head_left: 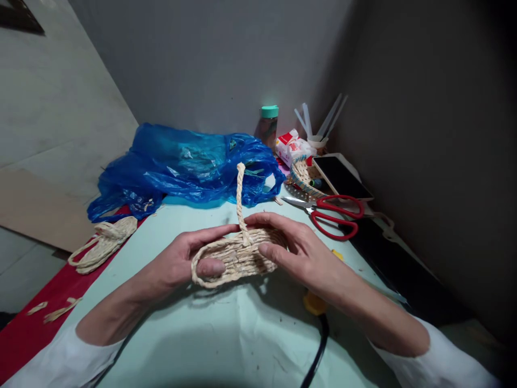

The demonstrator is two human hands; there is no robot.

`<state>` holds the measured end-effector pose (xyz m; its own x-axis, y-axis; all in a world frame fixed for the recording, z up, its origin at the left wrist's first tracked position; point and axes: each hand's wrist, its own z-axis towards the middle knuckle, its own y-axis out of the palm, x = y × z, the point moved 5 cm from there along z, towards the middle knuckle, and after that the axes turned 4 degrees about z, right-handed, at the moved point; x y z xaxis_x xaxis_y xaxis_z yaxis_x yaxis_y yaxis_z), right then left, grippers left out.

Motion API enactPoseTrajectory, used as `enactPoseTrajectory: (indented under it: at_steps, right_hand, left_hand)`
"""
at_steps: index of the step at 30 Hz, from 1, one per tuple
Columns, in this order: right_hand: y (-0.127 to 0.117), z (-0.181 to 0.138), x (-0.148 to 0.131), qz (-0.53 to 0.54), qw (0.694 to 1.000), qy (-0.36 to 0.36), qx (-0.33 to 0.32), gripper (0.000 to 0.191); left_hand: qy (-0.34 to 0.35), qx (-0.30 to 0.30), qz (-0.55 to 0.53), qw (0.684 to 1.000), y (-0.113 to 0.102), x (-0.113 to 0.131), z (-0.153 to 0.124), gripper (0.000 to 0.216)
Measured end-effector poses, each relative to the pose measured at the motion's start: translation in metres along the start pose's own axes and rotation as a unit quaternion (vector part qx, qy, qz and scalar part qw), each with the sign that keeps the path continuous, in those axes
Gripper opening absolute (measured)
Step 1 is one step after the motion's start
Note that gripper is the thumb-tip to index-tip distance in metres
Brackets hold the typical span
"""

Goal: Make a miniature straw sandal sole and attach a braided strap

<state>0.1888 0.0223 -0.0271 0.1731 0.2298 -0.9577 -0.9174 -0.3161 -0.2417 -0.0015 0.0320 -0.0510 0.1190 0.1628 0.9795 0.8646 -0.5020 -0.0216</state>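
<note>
A small woven straw basket [238, 256] with an oval rim is held above the table, tilted so that its side or inside faces me. From its middle a braided straw handle [239, 194] stands upright. My left hand [188, 256] grips the left end, thumb on the near face and fingers behind. On the right end, my right hand [297, 245] is closed the same way, its thumb pressed near the base of the handle. The fingertips behind the basket are partly hidden.
Scissors with red handles [337, 215] lie at the right. Behind sit a blue plastic bag [177, 161], a jar with a green lid [269, 121] and a tablet [343, 177] on a basket. A straw cord bundle [105, 245] is at the left; a black cable [317, 350] runs in front.
</note>
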Motion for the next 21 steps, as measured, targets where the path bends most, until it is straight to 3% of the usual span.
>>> enactPoseTrajectory:
  at_steps: [4,9,12,16,21]
  right_hand:
    - [-0.01,0.002,-0.007,-0.058,0.995,-0.004,0.075,0.028]
    - [-0.01,0.001,-0.012,-0.005,0.999,0.005,0.052,0.023]
    - [-0.008,-0.006,-0.015,0.083,0.996,-0.004,0.015,0.02]
    - [-0.002,-0.015,-0.021,0.179,0.982,-0.03,-0.06,0.029]
    - [0.007,-0.012,-0.017,0.058,0.997,0.011,-0.047,0.021]
  left_hand:
    - [-0.014,-0.029,0.066,0.997,0.004,-0.004,0.0,0.05]
    - [0.02,-0.045,0.161,0.986,0.011,-0.006,-0.002,0.046]
    - [0.004,-0.045,0.117,0.992,0.014,-0.006,-0.001,0.046]
    - [-0.006,0.024,0.034,0.999,0.008,-0.002,0.002,0.05]
    - [0.02,0.1,-0.026,0.994,-0.002,0.002,0.003,0.058]
